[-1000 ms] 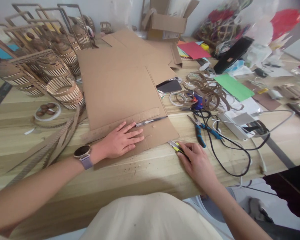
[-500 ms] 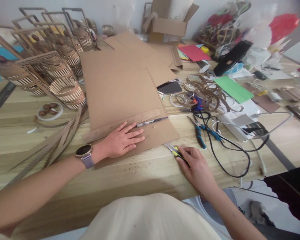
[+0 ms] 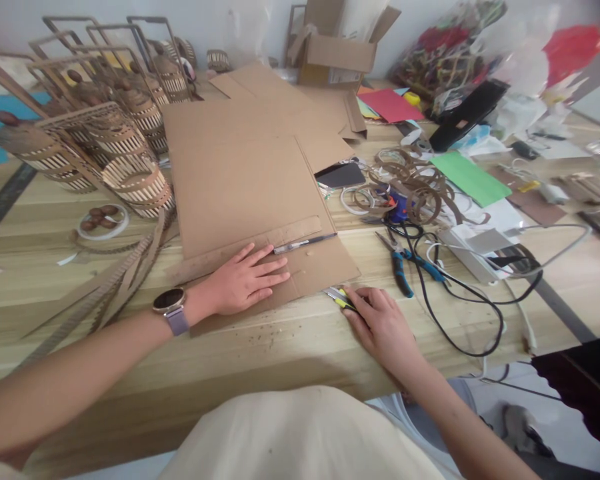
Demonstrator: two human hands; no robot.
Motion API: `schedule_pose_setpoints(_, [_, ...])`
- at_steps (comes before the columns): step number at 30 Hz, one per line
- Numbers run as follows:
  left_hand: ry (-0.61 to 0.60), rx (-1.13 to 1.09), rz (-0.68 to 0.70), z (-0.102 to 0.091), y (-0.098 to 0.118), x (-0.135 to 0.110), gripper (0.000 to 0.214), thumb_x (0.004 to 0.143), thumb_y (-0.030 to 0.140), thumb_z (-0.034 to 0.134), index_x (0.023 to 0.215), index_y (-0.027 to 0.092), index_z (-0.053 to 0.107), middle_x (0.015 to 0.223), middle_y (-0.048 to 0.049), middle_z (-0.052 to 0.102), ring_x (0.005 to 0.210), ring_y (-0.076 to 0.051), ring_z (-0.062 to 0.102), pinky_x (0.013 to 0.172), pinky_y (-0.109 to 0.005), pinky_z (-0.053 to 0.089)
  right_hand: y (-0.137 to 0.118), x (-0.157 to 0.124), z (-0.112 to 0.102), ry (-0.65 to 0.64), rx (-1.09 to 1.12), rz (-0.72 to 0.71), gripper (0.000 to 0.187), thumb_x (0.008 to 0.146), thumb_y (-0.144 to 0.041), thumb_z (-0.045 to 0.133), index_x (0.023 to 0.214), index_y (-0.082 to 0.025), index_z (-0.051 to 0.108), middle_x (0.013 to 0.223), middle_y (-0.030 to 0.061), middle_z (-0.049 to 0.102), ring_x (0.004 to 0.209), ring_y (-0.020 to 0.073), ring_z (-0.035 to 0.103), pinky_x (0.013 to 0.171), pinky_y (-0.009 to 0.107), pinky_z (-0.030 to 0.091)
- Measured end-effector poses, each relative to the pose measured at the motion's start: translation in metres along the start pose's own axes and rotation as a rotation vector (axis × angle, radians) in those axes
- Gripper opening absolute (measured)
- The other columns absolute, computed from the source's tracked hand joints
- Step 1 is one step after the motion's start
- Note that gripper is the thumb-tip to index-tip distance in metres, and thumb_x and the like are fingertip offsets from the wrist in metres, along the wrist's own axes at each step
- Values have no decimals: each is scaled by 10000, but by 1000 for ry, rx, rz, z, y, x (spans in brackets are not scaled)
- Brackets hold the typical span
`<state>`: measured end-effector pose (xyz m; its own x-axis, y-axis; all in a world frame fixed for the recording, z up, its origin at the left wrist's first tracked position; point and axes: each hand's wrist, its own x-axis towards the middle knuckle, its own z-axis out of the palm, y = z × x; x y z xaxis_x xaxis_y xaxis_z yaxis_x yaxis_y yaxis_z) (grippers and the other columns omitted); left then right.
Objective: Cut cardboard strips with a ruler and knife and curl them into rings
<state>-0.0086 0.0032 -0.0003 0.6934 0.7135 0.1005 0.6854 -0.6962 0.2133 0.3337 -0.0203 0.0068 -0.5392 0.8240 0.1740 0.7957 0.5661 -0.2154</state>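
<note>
My left hand (image 3: 247, 279) lies flat with its fingers spread on a brown cardboard sheet (image 3: 325, 263). Just beyond the fingertips, a pen (image 3: 305, 244) rests on the cardboard beside a long narrow cardboard strip (image 3: 280, 233). My right hand (image 3: 383, 323) is closed around a yellow and black utility knife (image 3: 342, 298), its blade pointing left at the sheet's near right edge. Whether the blade touches the cardboard I cannot tell. Small dark crumbs are scattered on the wooden table (image 3: 300, 360) below the sheet.
Several bamboo lanterns (image 3: 135, 177) stand at the left, near a white ring (image 3: 113, 223) holding brown wooden beads. Blue-handled pliers (image 3: 403, 263), black cable (image 3: 455, 333) and a tangle of brown rings (image 3: 420, 193) lie at the right. An open carton (image 3: 337, 53) stands at the back.
My right hand has moved slightly left with the utility knife, bringing the blade nearer the cardboard's edge. My left hand stays in place on the sheet.
</note>
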Motion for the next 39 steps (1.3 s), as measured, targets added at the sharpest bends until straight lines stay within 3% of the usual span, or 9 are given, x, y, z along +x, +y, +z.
schedule_pose_setpoints(14, [-7,11,5,-2,0,0,436,1055,394,310,1463,331,450,1560,38,395,1507,-253,163,1217,-480,15,-9,-2,-1,-25,27,-26,404,987,-361,440,1315,-176,585,1036,126,626,943,259,573,805,402,520])
schedule_pose_setpoints(20, [-30,9,5,-3,1,1,438,1054,394,315,1462,317,455,1570,30,377,1508,-267,154,1214,-492,11,-13,3,2,-35,22,-7,406,991,-360,412,1304,-181,598,1040,135,622,947,277,572,818,445,518])
schedule_pose_setpoints(26, [-26,16,4,-2,0,0,439,1057,392,306,1467,320,447,1567,35,382,1509,-257,152,1215,-479,1,-17,-4,1,-38,28,-35,398,985,-361,442,1302,-181,601,1037,128,619,946,256,577,804,396,520])
schedule_pose_setpoints(33, [-66,29,-21,-5,6,8,450,1061,392,291,1469,287,450,1577,1,367,1499,-293,180,1206,-525,40,-21,7,6,-33,27,-29,400,988,-351,424,1292,-158,601,1060,135,623,968,267,567,817,416,515])
schedule_pose_setpoints(39, [-30,105,17,-18,-10,-17,478,1058,442,265,1484,292,421,1569,-18,380,1506,-267,167,1210,-527,30,-20,8,1,-47,30,-19,406,990,-368,418,1289,-166,601,1066,135,623,964,268,566,817,416,511])
